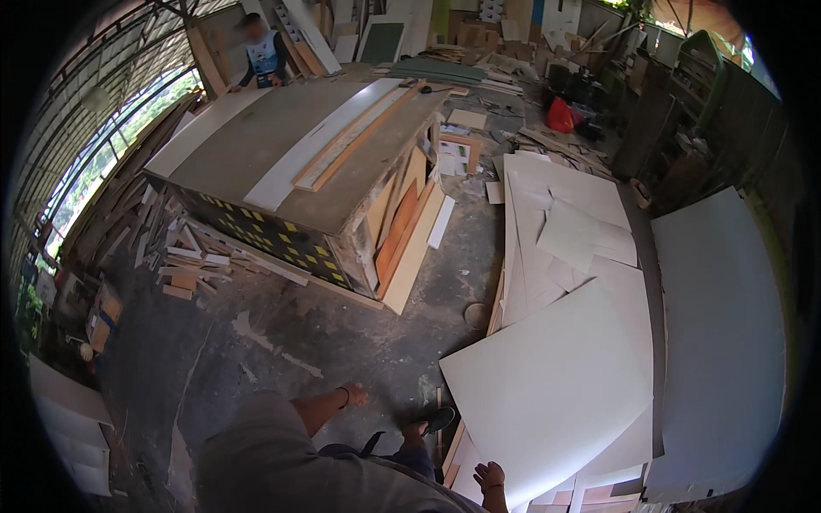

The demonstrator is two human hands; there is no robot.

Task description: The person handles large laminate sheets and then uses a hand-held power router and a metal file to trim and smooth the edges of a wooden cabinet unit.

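Observation:
My left hand, with a dark band at its wrist, hangs over the grey floor. It looks empty and loosely open, its fingers small and a little blurred. At the bottom, my right hand is open with its fingers apart, beside the left edge of a large white sheet. Whether it touches the sheet I cannot tell. That sheet lies askew on a stack of pale boards, and a smaller white offcut rests farther up the stack.
A big worktable stands ahead, bearing long strips. Another person is at its far left corner. Scrap wood lies along its left side. A tall pale panel leans at the right. My slippered foot is near the stack.

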